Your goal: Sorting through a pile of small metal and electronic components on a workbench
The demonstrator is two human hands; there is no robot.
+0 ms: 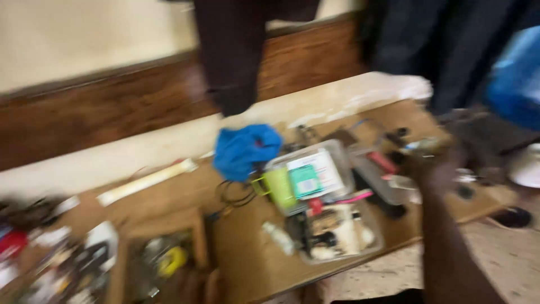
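The whole view is motion-blurred. My right arm reaches up from the bottom right, and my right hand (434, 166) is over the right end of a low brown table (247, 264). It is beside a black case with a red tool (378, 169) and some small dark items. The blur hides whether the fingers hold anything. Left of it stand a clear plastic box with a white and green card (310, 171), a green mug (279, 187) and a clear tray of small parts (338, 232). My left hand does not show.
A blue cloth (245, 148) lies at the table's back. A wooden box (164, 247) with a yellow item and a heap of tools (50, 253) are at the left. Two people (232, 56) stand behind; one holds a blue bag (517, 79).
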